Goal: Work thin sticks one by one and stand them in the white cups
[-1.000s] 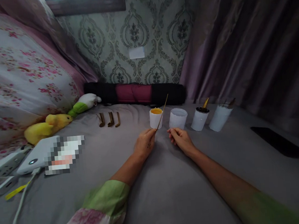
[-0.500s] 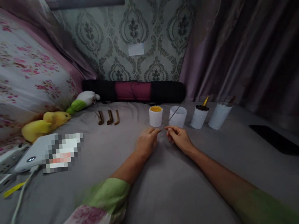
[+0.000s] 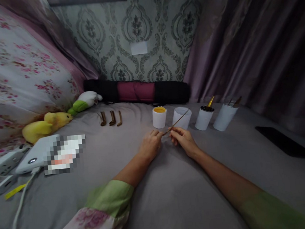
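A thin wooden stick point(image 3: 178, 121) slants up to the right over the grey bedsheet point(image 3: 174, 184). My left hand point(image 3: 150, 146) pinches its lower end, and my right hand point(image 3: 183, 140) pinches it a little further along. Both hands rest on the sheet just in front of a row of white cups. The cup with yellow paint point(image 3: 159, 117) is nearest my left hand. An empty-looking white cup point(image 3: 181, 117) stands behind my right hand.
Further right stand a cup with dark paint and a brush point(image 3: 204, 117) and another cup with brushes point(image 3: 224, 116). Three brown sticks point(image 3: 111, 118) lie at the back left. Plush toys point(image 3: 46, 126), a power bank point(image 3: 36, 157) and a cable lie at left. A dark phone point(image 3: 283, 142) lies at right.
The stick has tipped from steeply upright to a low slant toward the right. My right hand has closed onto it, so both hands now hold it.
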The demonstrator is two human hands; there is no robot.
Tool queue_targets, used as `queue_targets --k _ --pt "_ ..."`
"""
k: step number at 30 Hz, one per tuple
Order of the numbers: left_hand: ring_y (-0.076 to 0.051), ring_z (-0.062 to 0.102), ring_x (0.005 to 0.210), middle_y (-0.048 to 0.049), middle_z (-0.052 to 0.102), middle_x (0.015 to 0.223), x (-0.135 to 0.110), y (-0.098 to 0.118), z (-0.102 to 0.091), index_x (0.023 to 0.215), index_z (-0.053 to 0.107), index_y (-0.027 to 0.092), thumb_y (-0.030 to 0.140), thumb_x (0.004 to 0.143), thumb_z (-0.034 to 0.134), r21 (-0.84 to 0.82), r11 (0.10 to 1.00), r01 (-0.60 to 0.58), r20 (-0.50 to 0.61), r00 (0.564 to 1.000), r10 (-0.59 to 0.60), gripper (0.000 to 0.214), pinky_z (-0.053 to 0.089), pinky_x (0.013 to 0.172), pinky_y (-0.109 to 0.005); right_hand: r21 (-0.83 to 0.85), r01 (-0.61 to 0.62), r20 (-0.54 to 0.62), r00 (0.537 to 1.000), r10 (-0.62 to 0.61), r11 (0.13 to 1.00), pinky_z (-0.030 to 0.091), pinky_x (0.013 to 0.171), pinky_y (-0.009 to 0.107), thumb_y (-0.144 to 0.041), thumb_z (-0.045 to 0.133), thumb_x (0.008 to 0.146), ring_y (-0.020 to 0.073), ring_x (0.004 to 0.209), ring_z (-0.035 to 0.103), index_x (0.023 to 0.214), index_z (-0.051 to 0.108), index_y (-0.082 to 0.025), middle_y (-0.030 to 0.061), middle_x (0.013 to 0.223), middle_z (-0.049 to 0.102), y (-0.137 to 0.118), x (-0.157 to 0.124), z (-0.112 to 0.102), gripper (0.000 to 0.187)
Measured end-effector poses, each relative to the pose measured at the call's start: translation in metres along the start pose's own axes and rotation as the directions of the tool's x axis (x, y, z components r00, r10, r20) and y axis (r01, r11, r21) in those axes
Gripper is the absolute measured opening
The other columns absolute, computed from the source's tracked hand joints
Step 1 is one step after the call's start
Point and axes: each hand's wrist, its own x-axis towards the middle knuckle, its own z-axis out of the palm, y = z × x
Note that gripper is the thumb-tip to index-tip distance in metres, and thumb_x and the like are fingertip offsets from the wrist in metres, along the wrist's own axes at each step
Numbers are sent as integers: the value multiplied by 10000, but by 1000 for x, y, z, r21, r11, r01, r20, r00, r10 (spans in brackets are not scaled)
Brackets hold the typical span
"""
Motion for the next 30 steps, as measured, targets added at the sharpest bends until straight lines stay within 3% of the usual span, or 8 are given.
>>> queue_targets --k 9,15,22,26,30 --pt "-187 477 871 -72 545 865 0 0 2 1025 557 187 155 818 364 34 998 -50 5 999 50 285 378 767 -301 1 -13 -49 999 13 1000 329 377 177 -467 541 693 66 462 449 856 580 -130 -5 634 527 4 2 -1 376" --pt "-167 502 838 -66 550 850 0 1 5 970 582 197 168 818 369 -131 991 3 -9 1000 -4 263 396 752 -278 -7 -11 -61 998 10 1000 329 368 181 -464 543 686 68 455 440 842 570 -133 -3 630 524 6 3 -1 367" --pt "-138 535 808 -60 594 853 4 -5 18 913 604 172 165 805 399 -411 911 37 -116 989 -93 231 410 745 -254 -10 6 -97 995 -7 1000 344 370 180 -462 533 689 70 459 444 842 561 -135 -4 623 521 7 4 -3 363" --pt "-113 548 671 -32 608 742 9 -9 27 865 609 160 239 807 417 -602 781 166 -68 964 -257 215 429 627 -223 -13 6 -134 991 -7 1000 334 359 175 -464 532 687 66 442 431 831 555 -135 -10 605 507 7 5 -5 360" --pt "-68 477 423 4 552 588 13 -5 29 828 569 127 358 812 397 -823 463 329 172 921 -350 288 357 388 -173 -28 9 -156 988 -13 1000 317 349 178 -463 518 695 69 428 430 822 554 -140 -16 590 499 8 6 -5 349"
